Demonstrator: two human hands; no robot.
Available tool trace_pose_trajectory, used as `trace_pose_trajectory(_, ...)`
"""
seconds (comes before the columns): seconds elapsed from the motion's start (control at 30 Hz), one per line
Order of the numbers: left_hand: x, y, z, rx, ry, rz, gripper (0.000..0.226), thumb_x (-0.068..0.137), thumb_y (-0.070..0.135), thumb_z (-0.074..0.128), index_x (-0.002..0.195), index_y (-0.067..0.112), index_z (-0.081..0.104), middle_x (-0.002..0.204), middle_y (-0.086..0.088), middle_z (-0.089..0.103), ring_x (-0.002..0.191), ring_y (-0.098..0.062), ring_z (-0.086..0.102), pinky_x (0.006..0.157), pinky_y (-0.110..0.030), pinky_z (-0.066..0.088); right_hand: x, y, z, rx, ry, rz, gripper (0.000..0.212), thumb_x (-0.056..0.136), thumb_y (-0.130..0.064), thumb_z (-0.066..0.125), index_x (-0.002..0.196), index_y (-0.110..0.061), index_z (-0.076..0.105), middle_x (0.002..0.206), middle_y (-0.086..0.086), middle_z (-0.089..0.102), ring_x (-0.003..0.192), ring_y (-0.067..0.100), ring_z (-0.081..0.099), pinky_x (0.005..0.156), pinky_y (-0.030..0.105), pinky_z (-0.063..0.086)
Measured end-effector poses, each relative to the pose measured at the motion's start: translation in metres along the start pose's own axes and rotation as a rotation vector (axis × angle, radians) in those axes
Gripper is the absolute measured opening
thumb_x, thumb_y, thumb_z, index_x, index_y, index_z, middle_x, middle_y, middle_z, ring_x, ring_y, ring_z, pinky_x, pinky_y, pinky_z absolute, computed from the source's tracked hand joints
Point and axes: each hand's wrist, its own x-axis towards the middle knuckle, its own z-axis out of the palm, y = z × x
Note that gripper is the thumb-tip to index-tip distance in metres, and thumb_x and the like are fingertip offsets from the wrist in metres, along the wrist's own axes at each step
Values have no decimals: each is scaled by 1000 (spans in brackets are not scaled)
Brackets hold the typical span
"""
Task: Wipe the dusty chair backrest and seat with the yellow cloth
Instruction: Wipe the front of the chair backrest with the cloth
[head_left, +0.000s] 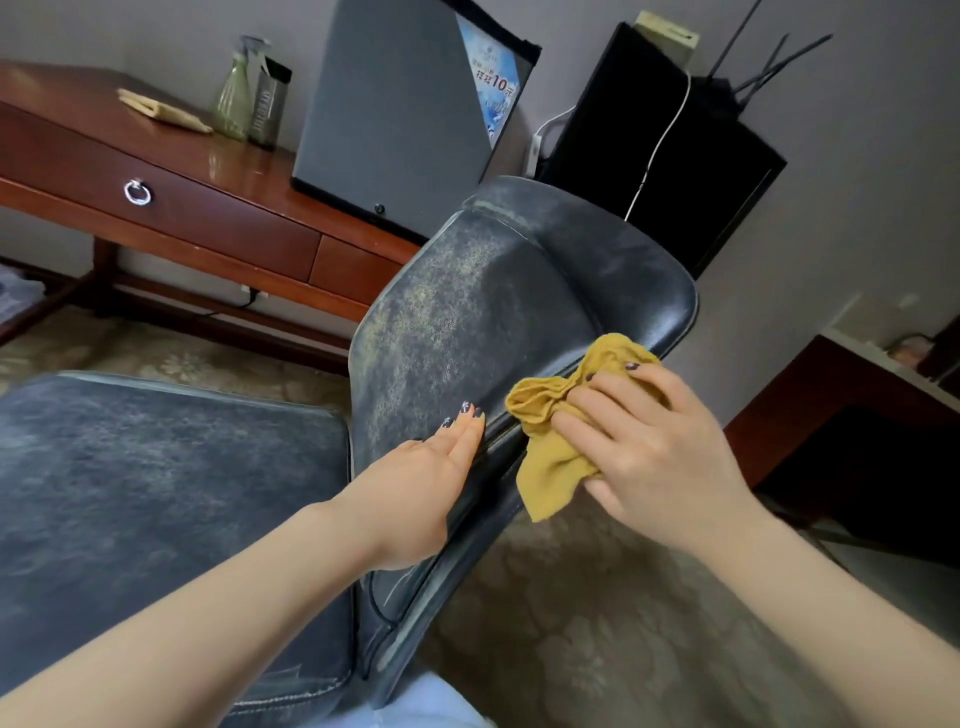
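1 yellow cloth (550, 457) gripped by R hand (649, 441); L hand (421, 488) flat on 1 backrest (467, 312).

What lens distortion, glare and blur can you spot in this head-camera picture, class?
Head view: the wide lens tilts and bows the edges of the desk; glare streaks its top beside the spray bottle; dust on the backrest and the yellow cloth read sharp; objects at the right edge look soft; light is even, shadows faint.
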Motion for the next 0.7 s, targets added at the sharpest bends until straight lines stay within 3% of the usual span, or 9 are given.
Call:
trace_pose_trajectory(0.2,1,-4,3,-37,13,0,90,83,-7,38,147,13,-20,157,-2,-19,146,-18,9,107,-20,23,0,-8,6,81,78,84,28,81,-31,57,96,-12,73,101,5,71,102,26,59,102,39,34)
trace_pose_trajectory(0.53,2,-8,9,-1,50,27,86,87,-3,39,147,14,-20,158,-2,-16,142,-18,18,102,-18,20,-4,-42,34,188,175,116,16,75,-22,68,84,-10,73,90,4,70,97,20,54,106,32,28)
trace_pose_trajectory(0.7,4,-8,12,31,54,33,84,88,-1,37,146,12,-23,157,-4,-19,144,-17,12,106,-16,14,-8,-55,43,217,158,113,17,67,-19,71,82,-10,73,88,3,70,95,19,56,107,31,27)
